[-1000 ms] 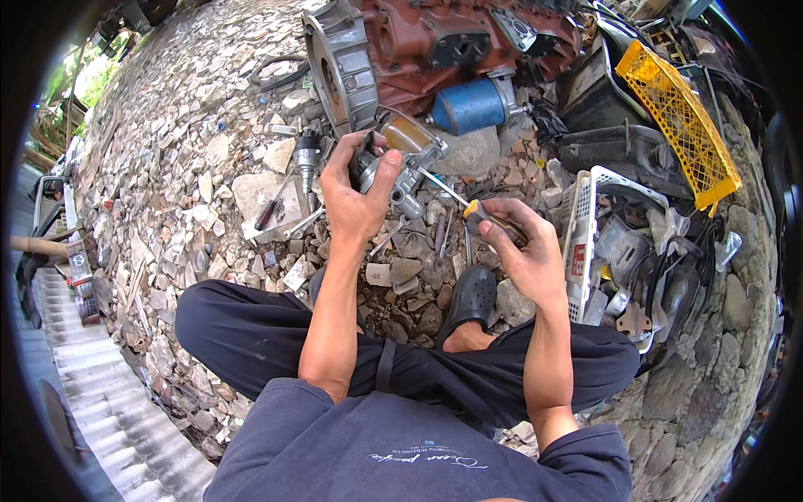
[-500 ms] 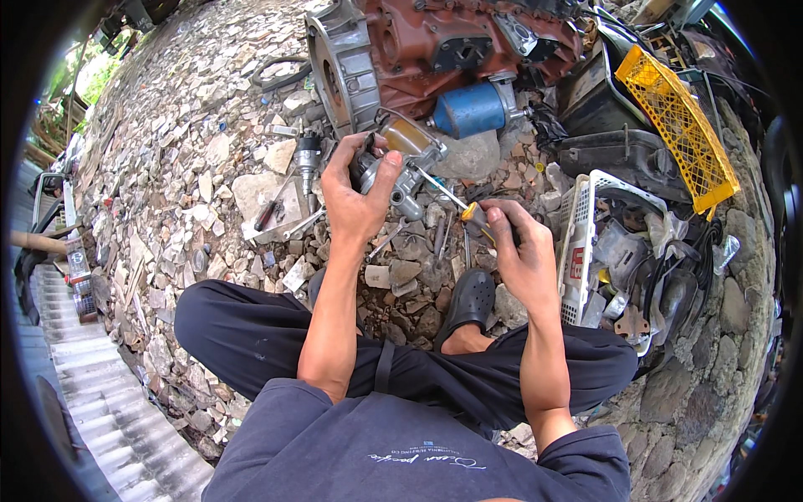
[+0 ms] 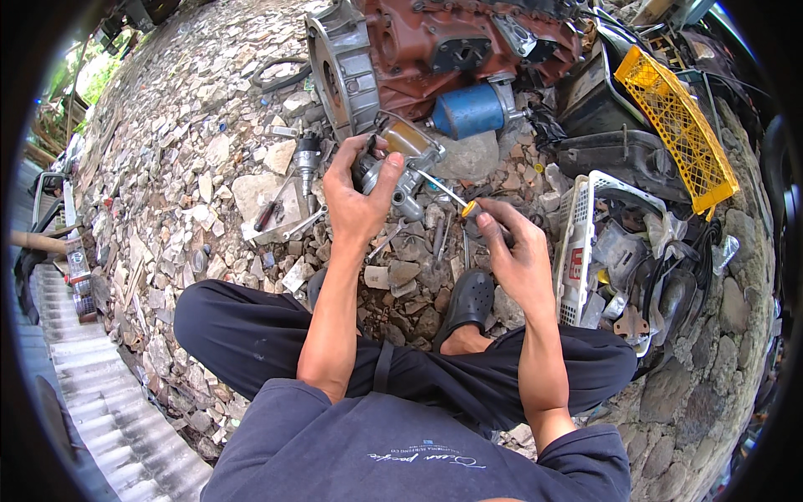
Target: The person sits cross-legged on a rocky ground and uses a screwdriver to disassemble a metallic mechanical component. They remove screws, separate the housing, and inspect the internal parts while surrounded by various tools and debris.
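Note:
My left hand (image 3: 360, 188) grips a silver metal pump assembly (image 3: 406, 197) with an amber see-through bowl (image 3: 397, 135) on top. My right hand (image 3: 512, 251) is closed on the yellow-and-black handle of a screwdriver (image 3: 471, 209). Its shaft slants up-left to the right side of the pump, where its tip meets the metal body. Just left of my left hand, a silver injection-pump-like part (image 3: 307, 165) lies on the rubble beside a second screwdriver (image 3: 268, 213) and a wrench (image 3: 305, 224).
A rust-red engine block (image 3: 401, 42) with a blue canister (image 3: 468, 111) sits ahead. At the right are a white crate (image 3: 575, 251) full of parts, a yellow plastic crate (image 3: 669, 117) and black metal pans (image 3: 619, 155). Corrugated sheet (image 3: 100, 385) lies at lower left over broken rubble.
My right hand has shifted slightly left and turned around the screwdriver handle, its fingers repositioned. My left hand and the pump stay almost still.

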A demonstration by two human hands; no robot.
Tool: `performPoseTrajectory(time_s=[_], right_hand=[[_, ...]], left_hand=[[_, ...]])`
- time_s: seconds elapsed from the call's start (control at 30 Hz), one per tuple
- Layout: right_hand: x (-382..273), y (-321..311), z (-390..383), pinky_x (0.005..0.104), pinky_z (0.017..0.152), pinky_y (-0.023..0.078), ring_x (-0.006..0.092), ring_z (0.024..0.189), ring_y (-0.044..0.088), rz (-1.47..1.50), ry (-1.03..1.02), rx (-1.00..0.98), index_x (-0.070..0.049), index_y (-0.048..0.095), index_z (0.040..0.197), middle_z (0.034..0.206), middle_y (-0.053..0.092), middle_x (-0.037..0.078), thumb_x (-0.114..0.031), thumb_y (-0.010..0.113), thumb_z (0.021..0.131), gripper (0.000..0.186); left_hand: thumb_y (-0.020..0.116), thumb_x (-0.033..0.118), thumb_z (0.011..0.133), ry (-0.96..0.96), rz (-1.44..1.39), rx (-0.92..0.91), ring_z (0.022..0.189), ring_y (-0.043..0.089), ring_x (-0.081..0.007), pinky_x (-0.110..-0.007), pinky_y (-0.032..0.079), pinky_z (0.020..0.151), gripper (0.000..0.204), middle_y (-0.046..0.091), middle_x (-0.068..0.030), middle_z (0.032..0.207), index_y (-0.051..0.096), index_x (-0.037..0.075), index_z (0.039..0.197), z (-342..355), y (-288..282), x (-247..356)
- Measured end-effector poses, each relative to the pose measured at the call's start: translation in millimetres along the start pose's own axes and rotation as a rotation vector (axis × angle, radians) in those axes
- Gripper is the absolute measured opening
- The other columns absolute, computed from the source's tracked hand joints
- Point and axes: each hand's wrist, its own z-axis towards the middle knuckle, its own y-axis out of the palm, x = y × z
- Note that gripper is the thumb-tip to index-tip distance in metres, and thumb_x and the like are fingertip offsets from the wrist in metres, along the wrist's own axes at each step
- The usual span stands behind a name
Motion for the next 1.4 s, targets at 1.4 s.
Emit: performPoseTrajectory(time_s=[1.4], right_hand=[[13, -3, 0, 0.0345, 0.07, 0.049, 0.0259, 0.078, 0.062, -0.043, -0.092, 0.028, 0.002, 0.061, 0.105, 0.092, 0.061, 0.014, -0.016, 0.08, 0.08, 0.036]], left_hand=[[0.071, 0.023, 0.091, 0.021, -0.001, 0.002, 0.078, 0.054, -0.0068, -0.022, 0.043, 0.072, 0.026, 0.061, 0.0002, 0.086, 0.063, 0.0, 0.102, 1, -1, -1]])
